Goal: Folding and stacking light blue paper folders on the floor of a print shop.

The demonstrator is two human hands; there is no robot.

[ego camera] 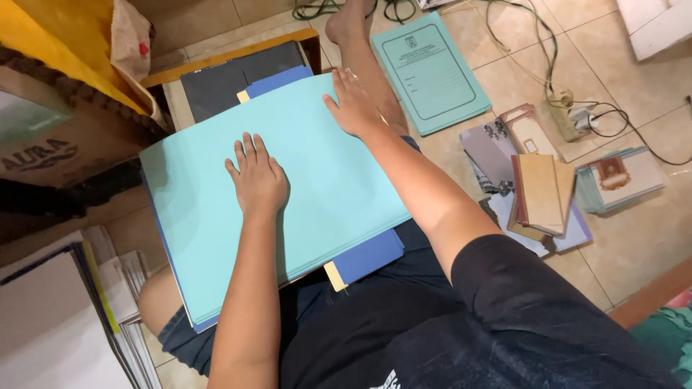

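A stack of light blue-green paper folders (pixel 324 180) lies across my lap, with a darker blue folder (pixel 371 256) and a cream tab sticking out beneath it. My left hand (pixel 257 176) rests flat, palm down, on the middle of the top sheet, fingers together and pointing away. My right hand (pixel 353 104) lies flat on the far right edge of the stack, fingers spread a little. Neither hand grips anything.
A green printed folder (pixel 432 68) lies on the tiled floor beyond my leg. Booklets and cards (pixel 544 191) are piled at the right, next to a power strip with cables (pixel 573 119). A dark board (pixel 231 79) and cardboard boxes (pixel 50 144) stand at left, stacked paper (pixel 65 317) below.
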